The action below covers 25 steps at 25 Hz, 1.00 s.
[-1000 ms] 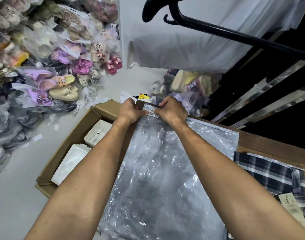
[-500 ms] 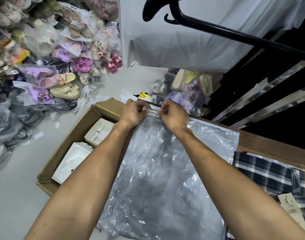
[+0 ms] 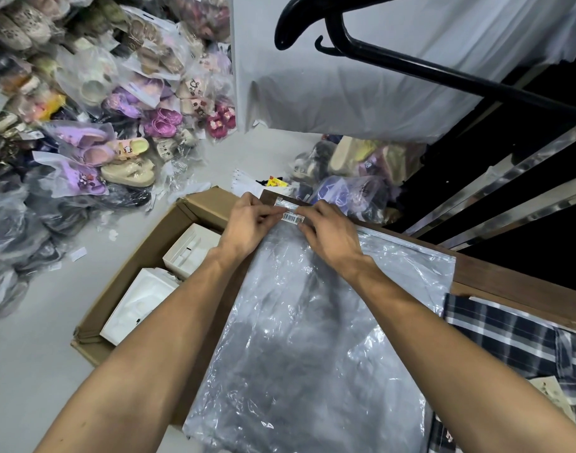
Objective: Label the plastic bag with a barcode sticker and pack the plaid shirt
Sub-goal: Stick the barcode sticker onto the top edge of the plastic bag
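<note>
The wooden table (image 3: pixel 515 286) runs under my forearms, and the clear plastic bag (image 3: pixel 306 338) lies flat across it, its near end hanging off the edge toward me and its far end reaching the table's far corner. Left of the table, on the floor, an open cardboard box (image 3: pixel 143 273) holds white cartons. The plaid shirt (image 3: pixel 515 341) lies on the table at my right, just beside the bag, with a paper tag (image 3: pixel 551 392) on it. My left hand (image 3: pixel 250 223) and my right hand (image 3: pixel 329 237) meet at the bag's far end. Between them I pinch the barcode sticker (image 3: pixel 293 218), left fingertips on its left end, right fingertips on its right end, low over the plastic; whether it already touches the bag I cannot tell.
</note>
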Motion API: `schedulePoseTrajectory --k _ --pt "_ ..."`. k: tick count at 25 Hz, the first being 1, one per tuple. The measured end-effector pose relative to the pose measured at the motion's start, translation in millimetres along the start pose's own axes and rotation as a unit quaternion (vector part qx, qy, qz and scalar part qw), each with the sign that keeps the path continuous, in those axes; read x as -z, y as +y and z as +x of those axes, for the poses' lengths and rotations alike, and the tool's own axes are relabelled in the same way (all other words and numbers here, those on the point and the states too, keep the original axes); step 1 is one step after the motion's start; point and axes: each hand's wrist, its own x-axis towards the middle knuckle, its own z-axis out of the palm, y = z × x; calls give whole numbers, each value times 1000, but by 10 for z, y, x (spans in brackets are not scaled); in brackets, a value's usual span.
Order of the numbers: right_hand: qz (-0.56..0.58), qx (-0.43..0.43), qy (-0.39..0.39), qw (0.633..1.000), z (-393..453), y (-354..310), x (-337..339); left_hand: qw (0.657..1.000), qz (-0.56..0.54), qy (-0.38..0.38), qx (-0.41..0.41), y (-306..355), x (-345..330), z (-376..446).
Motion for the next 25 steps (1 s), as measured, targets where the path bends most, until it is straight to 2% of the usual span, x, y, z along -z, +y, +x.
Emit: schedulePoseTrajectory --k 2,5,11,17,25 --pt "-11 47 -42 998 42 3 47 1000 -12 14 -4 -26 -34 -47" --pt "-27 82 -77 993 85 17 84 999 23 -5 -23 -101 -38 -4" --pt "-39 101 -84 991 86 28 131 999 32 -34 -12 -77 -12 41" --pt "-52 98 -92 990 -12 209 188 999 29 -22 -19 -83 -17 41" --pt "-75 63 -129 987 62 33 217 999 27 -18 -10 -72 -20 42"
